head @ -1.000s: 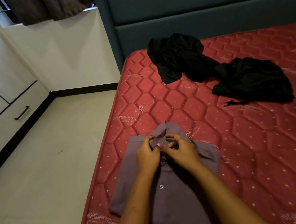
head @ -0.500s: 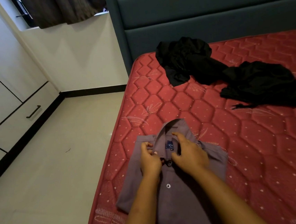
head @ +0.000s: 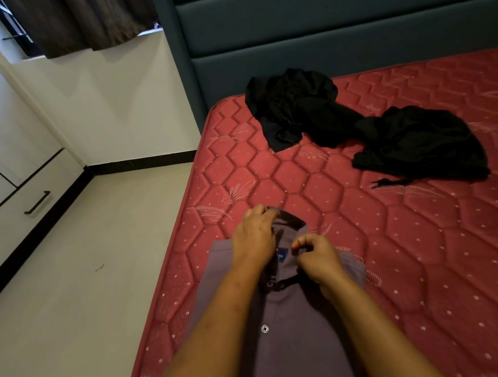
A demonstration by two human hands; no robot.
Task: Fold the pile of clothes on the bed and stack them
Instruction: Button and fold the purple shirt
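Pointing collar toward the headboard, the shirt lies lengthwise.

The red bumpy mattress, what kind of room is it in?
Most likely a home bedroom. The red quilted mattress meets a dark teal padded headboard, a white built-in cupboard with a black drawer handle lines the wall, and loose black clothes lie near a grey-purple button-up shirt.

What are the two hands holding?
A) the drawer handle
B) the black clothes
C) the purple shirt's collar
C: the left hand and right hand both hold the collar of the purple shirt, while the black clothes lie apart, farther up the mattress.
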